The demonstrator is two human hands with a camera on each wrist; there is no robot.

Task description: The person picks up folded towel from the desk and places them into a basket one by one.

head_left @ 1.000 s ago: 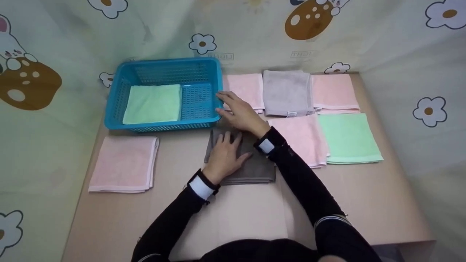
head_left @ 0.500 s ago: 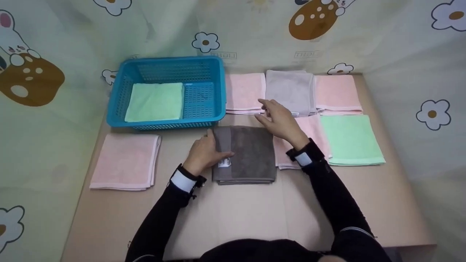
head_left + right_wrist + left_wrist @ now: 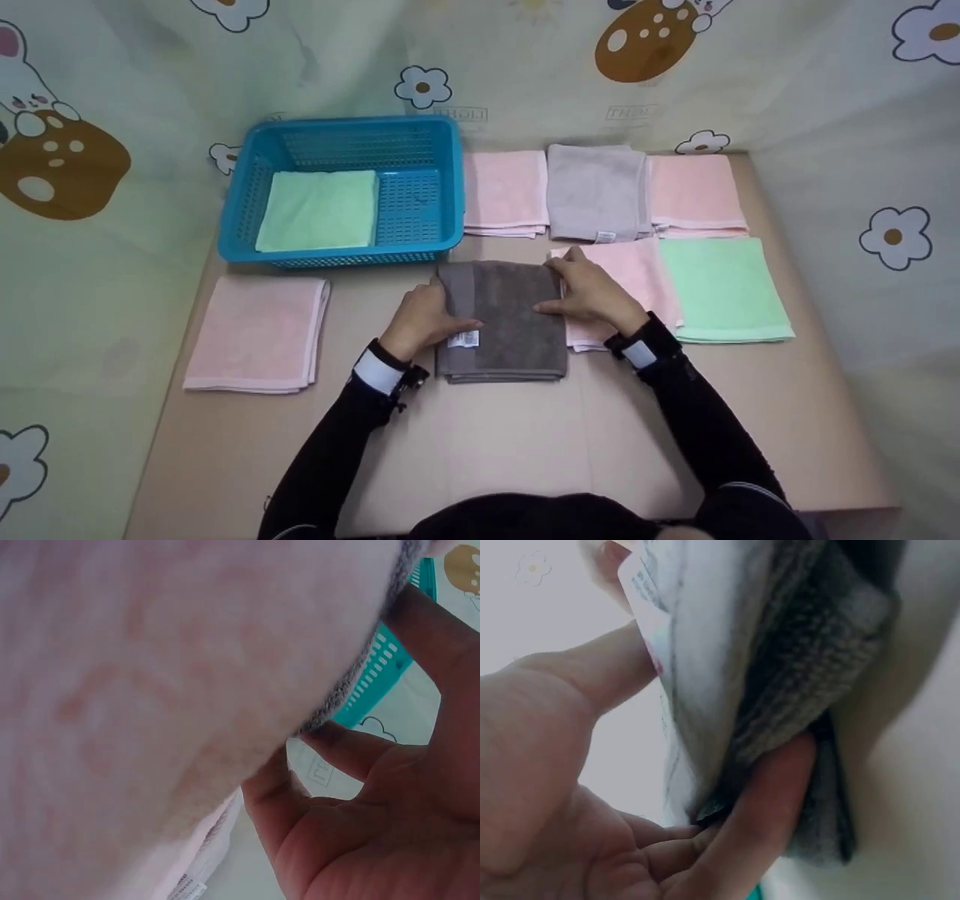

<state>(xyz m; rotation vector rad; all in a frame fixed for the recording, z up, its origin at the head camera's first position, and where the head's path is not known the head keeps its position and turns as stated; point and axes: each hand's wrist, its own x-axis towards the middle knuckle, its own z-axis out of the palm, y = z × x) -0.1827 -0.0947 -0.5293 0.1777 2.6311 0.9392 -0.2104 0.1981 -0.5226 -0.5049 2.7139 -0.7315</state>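
Observation:
A folded dark grey towel (image 3: 517, 322) with a white label lies mid-table. My left hand (image 3: 421, 319) grips its left edge, thumb on top near the label; in the left wrist view the fingers (image 3: 757, 817) reach between and under the layers. At the opposite edge my right hand (image 3: 596, 292) holds the towel with the thumb above. The right wrist view shows that hand's fingers (image 3: 277, 795) at the grey edge, partly hidden by cloth. Behind the towel, to the left, stands a blue basket (image 3: 341, 260) with a folded light green towel (image 3: 319, 210) in its left part.
A folded pink towel (image 3: 255, 334) lies at the left. Along the back right sit a pink towel (image 3: 506, 191), a light grey towel (image 3: 598, 191) and another pink one (image 3: 697, 191). Before them lie a pink towel (image 3: 630, 277) and a green towel (image 3: 724, 289).
My left hand has gone from the top of the grey towel to its left edge. The right hand has left the basket's side, swung right, and come down onto the towel's right edge.

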